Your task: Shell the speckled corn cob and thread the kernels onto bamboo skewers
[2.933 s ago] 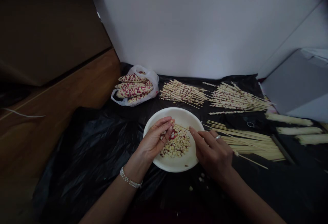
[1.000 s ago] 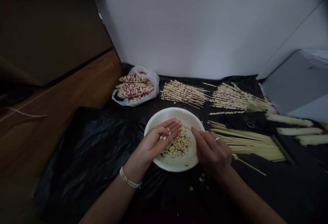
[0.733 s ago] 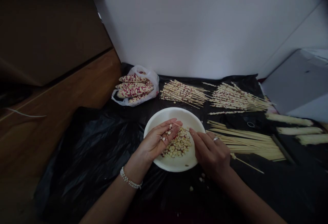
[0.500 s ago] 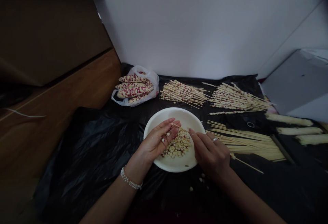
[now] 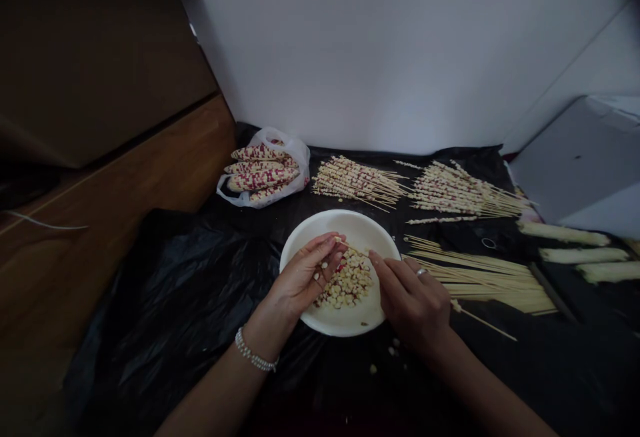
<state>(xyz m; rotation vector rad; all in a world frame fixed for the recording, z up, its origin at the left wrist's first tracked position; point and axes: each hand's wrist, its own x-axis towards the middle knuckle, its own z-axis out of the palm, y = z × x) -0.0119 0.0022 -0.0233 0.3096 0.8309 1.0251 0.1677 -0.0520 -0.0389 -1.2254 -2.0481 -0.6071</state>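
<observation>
A white bowl (image 5: 380, 227) holds loose corn kernels (image 5: 350, 287), pale yellow and dark red. Above it, my left hand (image 5: 297, 280) is closed around a few kernels, its thumb and fingertips pinched at the tip of a thin bamboo skewer (image 5: 487, 322). My right hand (image 5: 413, 293), with a ring on one finger, grips this skewer over the bowl's right side. The skewer's back end sticks out past the right hand, with some kernels showing close to that hand. Part of the skewer is hidden under the right palm.
Corn cobs (image 5: 263, 177) lie in a plastic bag (image 5: 300, 157) at the back left. Two piles of kernel-covered skewers (image 5: 355, 180) lie behind the bowl. To the right are bare skewers (image 5: 485, 277) and stripped cobs (image 5: 583, 255). Black plastic sheeting (image 5: 200, 330) covers the surface.
The left fingers have closed in on the skewer's tip, and a kernel now shows there. My right hand stays nearly in place.
</observation>
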